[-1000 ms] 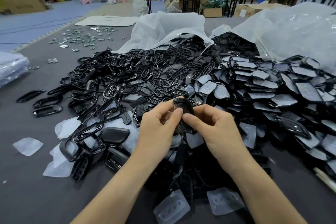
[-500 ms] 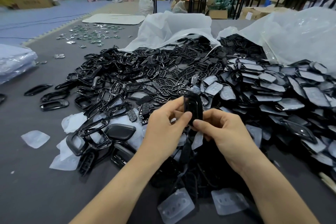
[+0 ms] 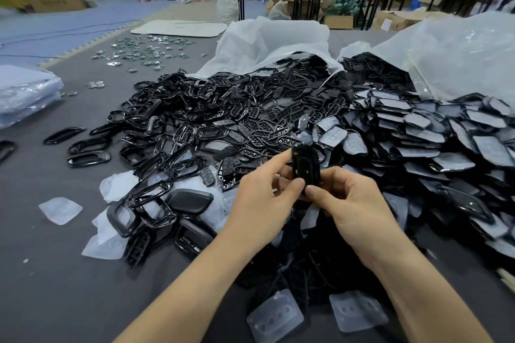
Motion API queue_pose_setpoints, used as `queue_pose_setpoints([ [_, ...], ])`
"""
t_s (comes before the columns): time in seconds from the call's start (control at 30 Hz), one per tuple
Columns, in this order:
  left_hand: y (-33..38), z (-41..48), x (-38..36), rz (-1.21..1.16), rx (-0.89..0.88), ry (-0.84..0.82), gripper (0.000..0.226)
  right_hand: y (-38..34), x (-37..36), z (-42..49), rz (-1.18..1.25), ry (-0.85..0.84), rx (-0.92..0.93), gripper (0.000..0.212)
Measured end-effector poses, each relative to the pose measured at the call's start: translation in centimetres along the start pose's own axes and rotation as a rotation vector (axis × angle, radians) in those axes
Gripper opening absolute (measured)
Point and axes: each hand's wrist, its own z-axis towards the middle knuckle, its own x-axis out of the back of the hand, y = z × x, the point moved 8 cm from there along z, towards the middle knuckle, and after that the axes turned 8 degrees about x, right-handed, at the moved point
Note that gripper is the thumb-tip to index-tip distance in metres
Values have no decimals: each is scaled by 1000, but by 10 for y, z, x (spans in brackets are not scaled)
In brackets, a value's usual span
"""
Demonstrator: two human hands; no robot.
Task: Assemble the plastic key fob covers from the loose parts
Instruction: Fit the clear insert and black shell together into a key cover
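From the head view, both hands are up over the grey mat (image 3: 55,287), working one black key fob cover (image 3: 305,167) held upright between them. The left hand (image 3: 262,198) pinches its near edge with thumb and forefinger, and the right hand (image 3: 354,209) curls round the lower end, thumb pressed beside the other thumb. It looks like the snap-together step, two parts being squeezed shut. Next I'd expect firm, even pressure along the seam, then a fresh part taken from the pile of black frames (image 3: 209,120) just behind the hands.
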Motion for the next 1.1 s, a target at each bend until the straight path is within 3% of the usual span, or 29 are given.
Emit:
queue_pose_setpoints([
  [0.4,-3,0,1,-58,37,3,55,-1,2,0,2,-7,-10,7],
  [0.9,0,-5,-13,-84,35,-70,52,-13,17,4,-142,144,157,22],
  [1.0,-3,-5,-14,-89,33,-75,43,-11,19,5,-154,150,157,22],
  [1.1,-2,-4,-7,-119,35,-10,16,-9,15,4,-82,88,127,18],
])
